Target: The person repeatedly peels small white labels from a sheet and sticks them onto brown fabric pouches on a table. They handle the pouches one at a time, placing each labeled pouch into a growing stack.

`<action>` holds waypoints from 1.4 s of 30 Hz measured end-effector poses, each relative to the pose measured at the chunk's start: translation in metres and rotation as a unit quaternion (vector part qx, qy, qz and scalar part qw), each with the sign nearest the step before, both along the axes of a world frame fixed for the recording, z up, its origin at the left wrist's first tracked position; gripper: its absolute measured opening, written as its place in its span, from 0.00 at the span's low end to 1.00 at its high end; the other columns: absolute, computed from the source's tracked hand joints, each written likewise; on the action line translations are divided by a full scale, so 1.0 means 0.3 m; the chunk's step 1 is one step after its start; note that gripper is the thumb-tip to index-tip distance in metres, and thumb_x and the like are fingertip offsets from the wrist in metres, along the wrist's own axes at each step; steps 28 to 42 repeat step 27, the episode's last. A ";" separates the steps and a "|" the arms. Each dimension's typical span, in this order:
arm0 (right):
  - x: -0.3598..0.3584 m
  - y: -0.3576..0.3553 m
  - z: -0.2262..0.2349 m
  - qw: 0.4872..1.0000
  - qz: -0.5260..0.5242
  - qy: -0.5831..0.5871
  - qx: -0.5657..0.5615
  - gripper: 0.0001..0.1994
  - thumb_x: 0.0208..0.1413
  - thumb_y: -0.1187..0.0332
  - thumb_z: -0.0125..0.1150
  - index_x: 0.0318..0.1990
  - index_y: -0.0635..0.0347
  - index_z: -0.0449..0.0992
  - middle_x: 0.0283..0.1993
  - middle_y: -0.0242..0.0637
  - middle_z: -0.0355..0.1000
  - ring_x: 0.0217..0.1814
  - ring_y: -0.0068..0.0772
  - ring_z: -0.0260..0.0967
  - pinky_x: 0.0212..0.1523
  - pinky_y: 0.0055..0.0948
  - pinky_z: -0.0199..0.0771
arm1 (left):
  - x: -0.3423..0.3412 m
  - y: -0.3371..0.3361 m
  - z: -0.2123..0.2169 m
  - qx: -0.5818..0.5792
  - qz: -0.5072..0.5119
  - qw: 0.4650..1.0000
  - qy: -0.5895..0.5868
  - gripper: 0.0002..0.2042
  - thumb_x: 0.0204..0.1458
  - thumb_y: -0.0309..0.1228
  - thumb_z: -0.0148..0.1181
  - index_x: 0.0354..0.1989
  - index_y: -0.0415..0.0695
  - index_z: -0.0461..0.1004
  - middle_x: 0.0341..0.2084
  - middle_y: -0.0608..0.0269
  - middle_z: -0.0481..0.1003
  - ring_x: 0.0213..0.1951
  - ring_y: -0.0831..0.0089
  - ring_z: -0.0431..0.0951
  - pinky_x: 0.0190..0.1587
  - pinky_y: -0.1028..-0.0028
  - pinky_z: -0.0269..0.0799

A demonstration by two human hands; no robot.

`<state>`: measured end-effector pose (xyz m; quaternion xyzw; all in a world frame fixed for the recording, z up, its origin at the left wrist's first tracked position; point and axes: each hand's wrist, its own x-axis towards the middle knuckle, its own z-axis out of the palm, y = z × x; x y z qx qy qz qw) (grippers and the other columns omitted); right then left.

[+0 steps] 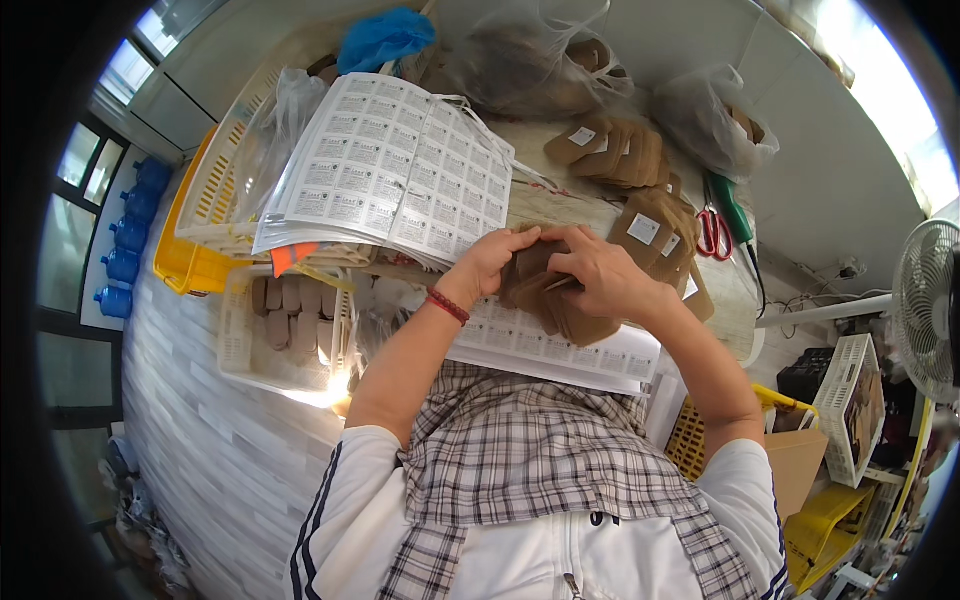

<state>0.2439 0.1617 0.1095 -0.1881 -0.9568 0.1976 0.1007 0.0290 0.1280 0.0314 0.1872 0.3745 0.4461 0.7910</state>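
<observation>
My left hand (487, 258), with a red beaded bracelet at the wrist, closes on the left side of a bunch of flat brown rounded pieces (535, 292). From the right, my right hand (608, 278) has its fingers bent over the same bunch. The pieces fan out toward me above a sheet of printed white labels (520, 335). A thick stack of similar label sheets (385, 165) lies beyond my left hand. Past my right hand are more brown pieces (655, 225) with small white labels, and another fanned row (612, 150) sits farther back.
Red-handled scissors (714, 235) and a green corded tool (732, 205) lie at the table's right. Clear plastic bags (710, 120) stand at the back. A white crate (235, 345) with brown pieces is at lower left. A fan (922, 310) is at far right.
</observation>
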 end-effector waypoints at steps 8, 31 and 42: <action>0.063 0.075 -0.039 0.998 -0.006 0.013 -0.057 0.16 0.41 0.71 0.71 0.41 0.59 0.76 0.44 0.36 0.75 0.51 0.41 0.71 0.44 0.37 0.75 | 0.021 0.007 -0.042 0.005 0.016 1.000 -0.012 0.17 0.66 0.36 0.54 0.56 0.36 0.71 0.51 0.53 0.77 0.51 0.63 0.79 0.53 0.63 0.78; -0.033 0.173 -0.200 0.835 -0.268 0.358 -0.320 0.39 0.53 0.65 0.74 0.72 0.49 0.61 0.63 0.41 0.67 0.65 0.33 0.63 0.63 0.33 0.67 | 0.083 -0.035 -0.078 0.171 0.127 0.976 0.046 0.27 0.59 0.31 0.63 0.67 0.42 0.62 0.61 0.56 0.70 0.62 0.62 0.69 0.66 0.62 0.65; -0.033 0.173 -0.200 0.835 -0.268 0.358 -0.320 0.39 0.53 0.65 0.74 0.72 0.49 0.61 0.63 0.41 0.67 0.65 0.33 0.63 0.63 0.33 0.67 | 0.083 -0.035 -0.078 0.171 0.127 0.976 0.046 0.27 0.59 0.31 0.63 0.67 0.42 0.62 0.61 0.56 0.70 0.62 0.62 0.69 0.66 0.62 0.65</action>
